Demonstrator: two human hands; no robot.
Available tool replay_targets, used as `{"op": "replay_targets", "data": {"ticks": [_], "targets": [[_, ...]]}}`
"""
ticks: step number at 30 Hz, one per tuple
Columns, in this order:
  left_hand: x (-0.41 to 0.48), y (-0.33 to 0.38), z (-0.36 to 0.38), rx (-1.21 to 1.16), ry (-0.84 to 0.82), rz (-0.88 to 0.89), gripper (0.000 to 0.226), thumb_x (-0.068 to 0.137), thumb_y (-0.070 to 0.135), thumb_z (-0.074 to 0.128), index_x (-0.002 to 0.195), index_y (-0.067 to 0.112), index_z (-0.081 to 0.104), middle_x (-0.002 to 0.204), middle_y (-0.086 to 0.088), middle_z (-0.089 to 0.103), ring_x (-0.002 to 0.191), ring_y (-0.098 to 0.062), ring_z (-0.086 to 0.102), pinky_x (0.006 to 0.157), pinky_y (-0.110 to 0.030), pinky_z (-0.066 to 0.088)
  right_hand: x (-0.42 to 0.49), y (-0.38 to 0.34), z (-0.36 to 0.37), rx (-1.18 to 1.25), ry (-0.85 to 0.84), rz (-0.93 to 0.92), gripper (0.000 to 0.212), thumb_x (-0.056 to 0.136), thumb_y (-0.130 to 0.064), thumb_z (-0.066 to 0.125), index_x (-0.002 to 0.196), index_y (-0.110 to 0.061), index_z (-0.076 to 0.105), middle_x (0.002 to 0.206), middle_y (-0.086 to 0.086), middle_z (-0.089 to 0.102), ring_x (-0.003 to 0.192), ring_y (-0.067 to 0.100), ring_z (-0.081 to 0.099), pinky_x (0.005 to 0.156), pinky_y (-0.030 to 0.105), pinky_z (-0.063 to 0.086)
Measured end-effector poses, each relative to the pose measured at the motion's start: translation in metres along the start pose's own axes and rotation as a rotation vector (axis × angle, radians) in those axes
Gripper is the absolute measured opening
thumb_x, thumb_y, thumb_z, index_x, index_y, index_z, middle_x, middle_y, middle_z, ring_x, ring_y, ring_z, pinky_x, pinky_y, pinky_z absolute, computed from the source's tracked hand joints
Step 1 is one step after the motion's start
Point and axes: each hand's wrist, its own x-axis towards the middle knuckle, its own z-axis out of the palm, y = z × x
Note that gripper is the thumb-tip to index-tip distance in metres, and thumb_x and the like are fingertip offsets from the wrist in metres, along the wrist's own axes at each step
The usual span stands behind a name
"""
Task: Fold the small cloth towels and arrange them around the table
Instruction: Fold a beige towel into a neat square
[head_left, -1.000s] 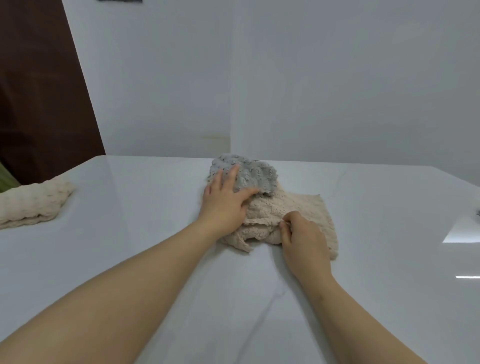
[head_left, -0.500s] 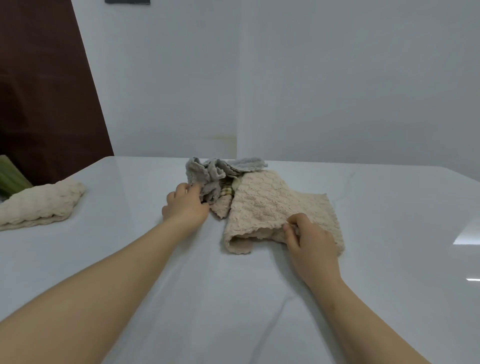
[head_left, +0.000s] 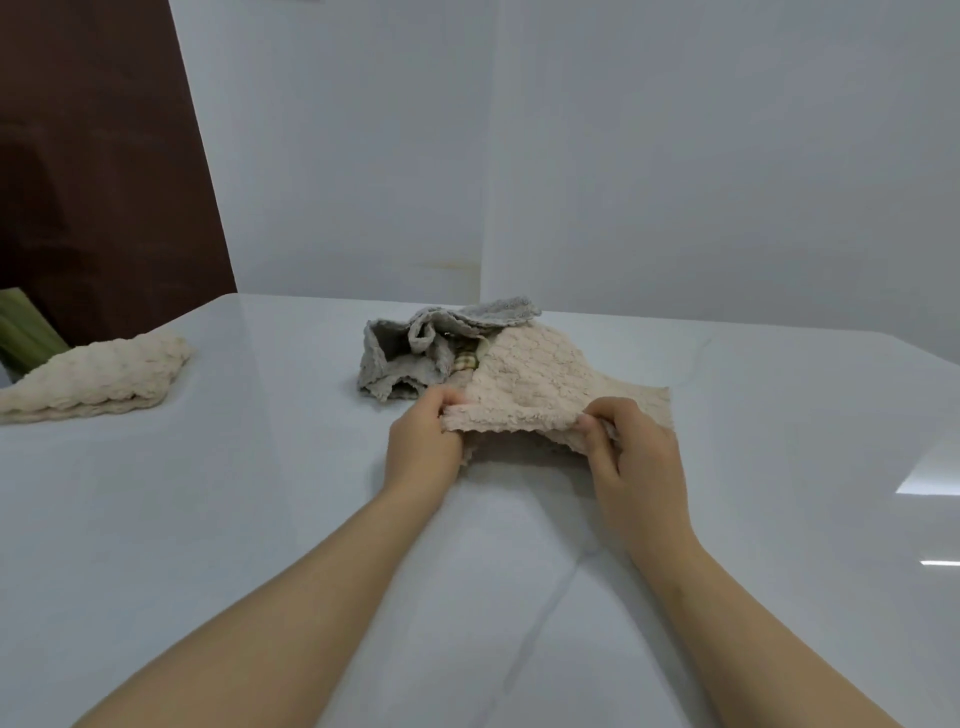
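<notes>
**Spotter:** Where's the beige towel (head_left: 535, 384) rn?

**Me:** Mid-table, right in front of me. My left hand (head_left: 423, 447) pinches its near-left corner, fingers (head_left: 441, 400) curled round the edge. My right hand (head_left: 631, 467) pinches the near-right corner, fingers (head_left: 597, 422) tight on the fabric. So both hands hold the same towel, neither one spread wide.

**Spotter:** Flat or lifted?

**Me:** The near edge is up off the table (head_left: 260, 519), stretched between my hands w/ a shadow underneath. The far part slopes down and rests on the table. There's a lower layer lying flat on the right side, so it looks doubled over.

**Spotter:** What's behind it?

**Me:** The grey towel (head_left: 400, 358), crumpled, not folded. It's just behind & left of the beige one, touching it. A small checked bit of cloth (head_left: 466, 360) peeks out where the two meet, can't tell what it belongs to.

**Spotter:** Anything else on there?

**Me:** A folded cream towel (head_left: 98, 379) far left, near the table's edge, well apart from my hands. There's a green thing (head_left: 23, 332) behind it at the frame edge, can't ID it. Dark brown panel (head_left: 104, 182) back left, pale wall (head_left: 675, 156) beyond the table.
</notes>
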Motion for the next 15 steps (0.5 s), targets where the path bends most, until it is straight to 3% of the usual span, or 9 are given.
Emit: {"op": "replay_targets", "data": {"ticks": [2,5,8,10,12,15], "targets": [[-0.002,0.005,-0.008,-0.113,0.050,0.060,0.042,0.077,-0.012,0.046,0.084,0.028,0.056,0.085,0.002,0.062,0.064,-0.011,0.056,0.049,-0.014,0.045,0.003,0.002,0.000,0.008,0.025,-0.034,0.014,0.086,-0.022,0.047,0.084,-0.015,0.059,0.065,-0.004,0.056,0.063,0.017,0.050,0.072,0.041,0.044],[0.000,0.015,-0.030,-0.134,0.092,0.287,0.046,0.073,-0.013,0.049,0.081,0.032,0.058,0.086,0.021,0.058,0.079,-0.007,0.055,0.075,-0.022,0.050,0.008,-0.003,-0.004,0.006,0.108,-0.118,0.017,0.087,-0.026,0.049,0.083,-0.013,0.059,0.065,-0.006,0.055,0.064,0.009,0.042,0.070,0.032,0.037],[0.001,0.020,-0.060,-0.024,0.152,0.503,0.041,0.069,-0.001,0.048,0.093,0.031,0.058,0.089,0.030,0.056,0.083,0.010,0.054,0.078,-0.005,0.042,0.009,-0.013,-0.010,0.090,0.146,-0.202,0.011,0.086,-0.025,0.048,0.085,-0.017,0.057,0.067,-0.008,0.055,0.066,0.010,0.049,0.063,0.013,0.036],[-0.003,0.018,-0.076,-0.017,0.161,0.552,0.042,0.069,0.001,0.050,0.092,0.034,0.060,0.086,0.033,0.060,0.086,0.017,0.054,0.079,-0.002,0.040,0.008,-0.020,-0.013,0.149,0.107,-0.221,0.010,0.085,-0.026,0.052,0.083,-0.018,0.059,0.065,-0.021,0.053,0.064,-0.001,0.051,0.058,0.004,0.035],[-0.006,0.012,-0.087,-0.071,0.103,0.509,0.036,0.069,0.003,0.052,0.081,0.035,0.062,0.085,0.034,0.064,0.086,0.014,0.057,0.077,-0.004,0.042,0.007,-0.027,-0.017,0.210,0.003,-0.154,0.009,0.084,-0.023,0.060,0.076,-0.025,0.058,0.058,-0.022,0.054,0.060,-0.006,0.051,0.057,0.003,0.036],[-0.010,0.004,-0.089,-0.156,-0.095,0.374,0.025,0.068,0.009,0.047,0.069,0.028,0.063,0.076,0.010,0.066,0.073,-0.011,0.059,0.070,-0.022,0.045,0.007,-0.031,-0.021,0.233,-0.247,0.039,0.021,0.085,-0.016,0.062,0.071,-0.030,0.059,0.052,-0.022,0.054,0.054,-0.002,0.049,0.054,0.007,0.035]]}}
